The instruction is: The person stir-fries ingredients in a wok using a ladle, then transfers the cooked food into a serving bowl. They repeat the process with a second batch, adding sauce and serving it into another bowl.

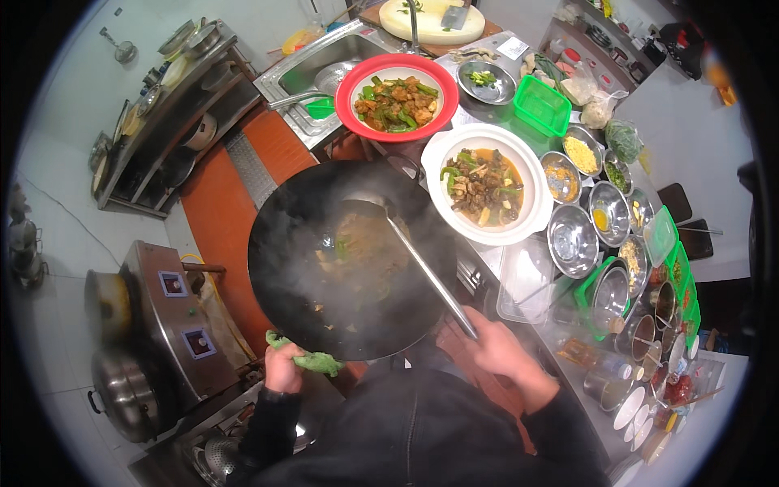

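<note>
My left hand [283, 369] is closed around a green cloth [319, 363] at the near left rim of a large black wok [284, 268]. Whether the cloth wraps a wok handle is hidden. My right hand [497, 345] grips the metal handle of a ladle [430, 276], whose bowl end dips into the steaming wok. Brown sauce with a few green and pale bits lies in the wok, blurred by steam. Beyond its right rim stands a white bowl [432, 162] of meat, mushrooms and green peppers in broth. Farther off, a red-rimmed dish [347, 85] holds chunks with green peppers.
Several metal bowls [573, 241] of chopped ingredients and green baskets [542, 105] crowd the right counter, with bottles and jars nearer me. A sink [302, 79] lies at the back left. A steel stove cabinet [180, 325] and lidded pot [127, 395] stand at left.
</note>
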### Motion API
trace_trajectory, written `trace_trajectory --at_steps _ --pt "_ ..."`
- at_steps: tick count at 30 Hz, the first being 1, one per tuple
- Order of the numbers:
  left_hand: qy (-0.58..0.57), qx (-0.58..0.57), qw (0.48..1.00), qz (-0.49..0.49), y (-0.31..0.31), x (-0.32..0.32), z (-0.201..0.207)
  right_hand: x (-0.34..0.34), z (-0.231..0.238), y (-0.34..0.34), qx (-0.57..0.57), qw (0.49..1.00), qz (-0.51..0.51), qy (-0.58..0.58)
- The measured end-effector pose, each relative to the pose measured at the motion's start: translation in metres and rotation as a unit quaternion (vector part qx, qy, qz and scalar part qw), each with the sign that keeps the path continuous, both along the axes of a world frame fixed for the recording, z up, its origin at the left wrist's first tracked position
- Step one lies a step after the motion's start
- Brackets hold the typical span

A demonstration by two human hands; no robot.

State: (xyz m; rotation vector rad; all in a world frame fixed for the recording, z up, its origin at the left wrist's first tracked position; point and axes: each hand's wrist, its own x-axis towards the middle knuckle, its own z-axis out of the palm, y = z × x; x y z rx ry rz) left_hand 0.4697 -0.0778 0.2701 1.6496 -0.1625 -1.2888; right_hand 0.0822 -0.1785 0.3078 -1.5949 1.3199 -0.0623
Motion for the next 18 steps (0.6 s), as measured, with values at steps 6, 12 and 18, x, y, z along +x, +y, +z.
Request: trace_trajectory --at_steps 6,12,18 --pt "0.005 -0.034 0.999 0.023 -0.002 0.0 0.001 0.027 -0.016 -0.015 -0.067 0.975 0.136 0.161" --pt "-0.001 -0.045 0.999 0.008 -0.002 -0.004 0.002 -0.046 0.016 -0.027 -0.096 0.942 0.233 0.224" --pt "0.017 -0.038 0.999 0.018 -0.002 -0.005 0.006 -0.031 -0.013 -0.011 -0.128 0.981 0.07 0.131"
